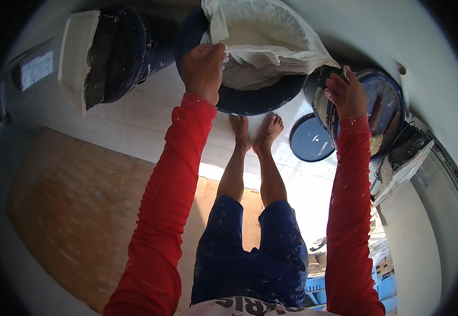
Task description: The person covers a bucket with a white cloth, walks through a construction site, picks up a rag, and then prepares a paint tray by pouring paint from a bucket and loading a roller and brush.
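The left hand (202, 71) has its grip closed on the near edge of a white sack (266, 39), fingers curled over the folded cloth right at the rim of a big dark blue tub (239, 102) into which the sack sags. From that grip the bulk of the sack lies toward one to two o'clock, its long axis running from the hand up and across to the far right side of the tub, so the weight hangs away from the held corner, not under it. The right hand (347, 92) is well apart from the sack's free end, which lies at about ten o'clock from it; its fingers are bent over the near rim of a second blue bucket (382, 113) that holds what look like wooden tool handles, and the grip seems to rest on that rim, though I cannot tell whether it clamps or only touches. So the left hand is the one on the sack, the right the nearer to the bucket. Just below the bucket, at seven o'clock from it, a round blue lid (309, 138) lies flat on the pale tiled floor (134, 121), beside the person's bare feet (255, 131). At ten o'clock from the left hand another dark bucket (121, 52) lies tipped on its side.
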Tool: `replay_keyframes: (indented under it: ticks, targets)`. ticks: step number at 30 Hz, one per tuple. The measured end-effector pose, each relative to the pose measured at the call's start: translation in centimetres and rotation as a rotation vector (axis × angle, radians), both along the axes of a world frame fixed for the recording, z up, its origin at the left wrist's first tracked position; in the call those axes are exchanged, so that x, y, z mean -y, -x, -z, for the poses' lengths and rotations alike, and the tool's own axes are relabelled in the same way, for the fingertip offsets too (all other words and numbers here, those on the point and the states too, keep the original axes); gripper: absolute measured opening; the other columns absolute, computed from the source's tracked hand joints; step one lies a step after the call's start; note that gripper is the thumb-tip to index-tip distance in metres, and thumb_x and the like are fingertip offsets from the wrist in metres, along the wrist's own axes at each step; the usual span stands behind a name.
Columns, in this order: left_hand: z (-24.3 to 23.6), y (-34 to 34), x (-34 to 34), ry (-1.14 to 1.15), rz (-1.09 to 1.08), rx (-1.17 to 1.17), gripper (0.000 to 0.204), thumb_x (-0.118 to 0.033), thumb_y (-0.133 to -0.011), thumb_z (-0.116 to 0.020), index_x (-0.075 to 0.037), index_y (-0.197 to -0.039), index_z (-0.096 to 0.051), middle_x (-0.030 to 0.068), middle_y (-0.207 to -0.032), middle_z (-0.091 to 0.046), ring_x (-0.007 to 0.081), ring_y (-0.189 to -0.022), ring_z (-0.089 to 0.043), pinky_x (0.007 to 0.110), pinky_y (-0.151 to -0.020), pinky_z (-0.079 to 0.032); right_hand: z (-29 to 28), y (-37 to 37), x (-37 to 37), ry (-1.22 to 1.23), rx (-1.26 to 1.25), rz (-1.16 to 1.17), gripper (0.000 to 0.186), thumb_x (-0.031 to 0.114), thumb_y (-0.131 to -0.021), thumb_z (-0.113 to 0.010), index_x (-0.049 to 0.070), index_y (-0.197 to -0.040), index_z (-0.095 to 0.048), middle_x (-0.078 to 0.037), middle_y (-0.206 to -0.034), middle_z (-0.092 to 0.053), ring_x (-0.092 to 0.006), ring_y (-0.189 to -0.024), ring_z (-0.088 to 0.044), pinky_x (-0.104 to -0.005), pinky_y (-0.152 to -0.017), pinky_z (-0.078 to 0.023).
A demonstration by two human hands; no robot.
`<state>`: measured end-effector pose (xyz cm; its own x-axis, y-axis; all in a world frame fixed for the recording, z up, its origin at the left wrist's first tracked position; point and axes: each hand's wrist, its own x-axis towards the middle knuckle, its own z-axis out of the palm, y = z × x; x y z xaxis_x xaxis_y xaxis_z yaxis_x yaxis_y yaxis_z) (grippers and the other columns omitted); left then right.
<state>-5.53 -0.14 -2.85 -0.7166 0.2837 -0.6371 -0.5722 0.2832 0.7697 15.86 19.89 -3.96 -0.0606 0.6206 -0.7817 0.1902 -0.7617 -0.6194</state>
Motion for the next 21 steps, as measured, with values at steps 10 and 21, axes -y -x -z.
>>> replay_keyframes:
  ticks: [10, 21]
  targets:
    - [-2.0, -2.4, 2.6, 0.036, -0.026, 0.012, 0.019, -0.014, -0.085, -0.064, 0.001, -0.096, -0.063, 0.0041, -0.080, -0.064, 0.0106, -0.072, -0.060, 0.023, -0.067, -0.045, -2.6, 5.3, 6.8, 0.052, 0.119, -0.403, 0.044, 0.040, -0.085, -0.068, 0.001, -0.106, -0.062, -0.012, -0.093, -0.067, -0.0136, -0.061, -0.063, -0.0254, -0.049, -0.051]
    - [-3.7, -3.5, 5.4, 0.014, -0.080, -0.042, 0.008, -0.008, -0.086, -0.061, 0.000, -0.088, -0.061, 0.0019, -0.077, -0.061, 0.0070, -0.067, -0.053, 0.022, -0.065, -0.043, -1.6, 7.7, 6.8, 0.099, 0.093, -0.188, 0.019, 0.015, -0.085, -0.056, -0.002, -0.090, -0.063, -0.011, -0.072, -0.066, -0.0117, -0.047, -0.054, -0.0258, -0.038, -0.042]
